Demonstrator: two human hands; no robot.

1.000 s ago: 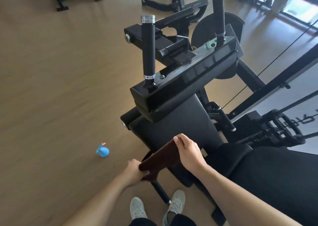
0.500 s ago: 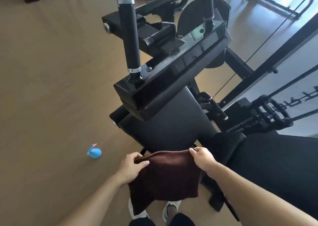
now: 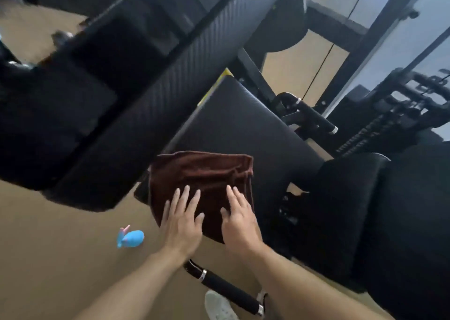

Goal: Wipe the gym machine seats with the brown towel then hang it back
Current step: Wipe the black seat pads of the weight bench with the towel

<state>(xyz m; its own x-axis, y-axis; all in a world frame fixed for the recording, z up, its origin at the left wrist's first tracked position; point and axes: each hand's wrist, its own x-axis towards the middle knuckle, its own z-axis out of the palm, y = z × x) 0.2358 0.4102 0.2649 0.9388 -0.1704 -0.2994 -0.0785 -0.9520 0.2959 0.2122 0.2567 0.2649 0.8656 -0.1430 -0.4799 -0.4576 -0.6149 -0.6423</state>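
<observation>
Now, pressing down flat with both palms on the brown towel (image 3: 202, 173), spread out across the near end of the black padded seat (image 3: 243, 129). Left hand (image 3: 181, 222) lying on the towel's near left part, fingers straight and fanned apart, gripping nothing. Right hand (image 3: 239, 224) resting just beside it on the towel's near right part, fingers likewise stretched out and relaxed, thumb angling toward the left hand. Both forearms reaching in from the bottom of the view.

Towel sitting rumpled, with ridges running across its far half, its left edge hanging slightly over the seat's side, its near corner drooping past the seat's front between the two wrists.

Looming overhead and to the left, blurred and close to the camera: a thick black textured pad (image 3: 136, 81) crossing above the seat on a slant. Showing along the seat's far left edge, a thin strip of yellow (image 3: 214, 85). Sticking out beyond the seat on the right, a black handle with a silver cap (image 3: 314, 117). Jutting out below the seat, near the wrists, another black foam-gripped bar (image 3: 229, 288) with metal collars.

Lying on the tan wooden floor (image 3: 60, 246) to the left of the left hand, a small blue toy with pink bits (image 3: 130, 238). Peeking in at the bottom edge, a white shoe (image 3: 219, 305). Filling the right side, more dark upholstery (image 3: 401, 222) and blurred cable hardware.
</observation>
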